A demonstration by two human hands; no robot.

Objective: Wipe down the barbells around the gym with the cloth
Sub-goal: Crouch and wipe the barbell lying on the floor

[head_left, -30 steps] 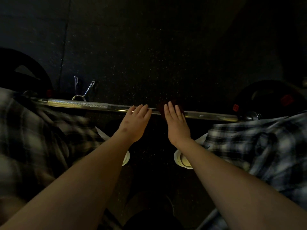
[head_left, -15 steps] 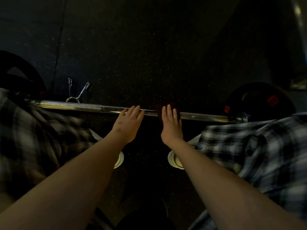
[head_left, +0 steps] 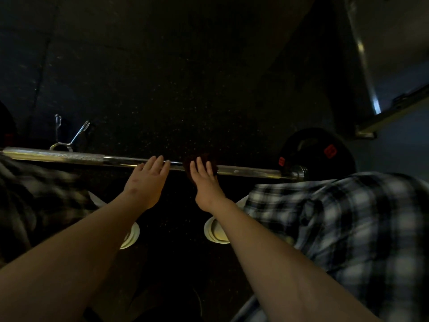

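Observation:
A steel barbell (head_left: 246, 171) lies across the dark floor from left to right, with a black weight plate (head_left: 318, 149) on its right end. My left hand (head_left: 146, 182) rests on the bar near its middle with fingers straight. My right hand (head_left: 205, 182) presses a dark red cloth (head_left: 212, 160) flat onto the bar just right of the left hand, fingers straight. The cloth is mostly hidden under that hand.
A spring collar clip (head_left: 67, 140) lies on the floor behind the bar's left part. My plaid-clad knees (head_left: 348, 217) flank the arms, white shoes (head_left: 216, 231) below. A metal rack frame (head_left: 369, 89) stands at the upper right.
My right hand has slid the cloth a little leftward along the bar, closer to the left hand. The view has shifted so the rack frame shows at the right.

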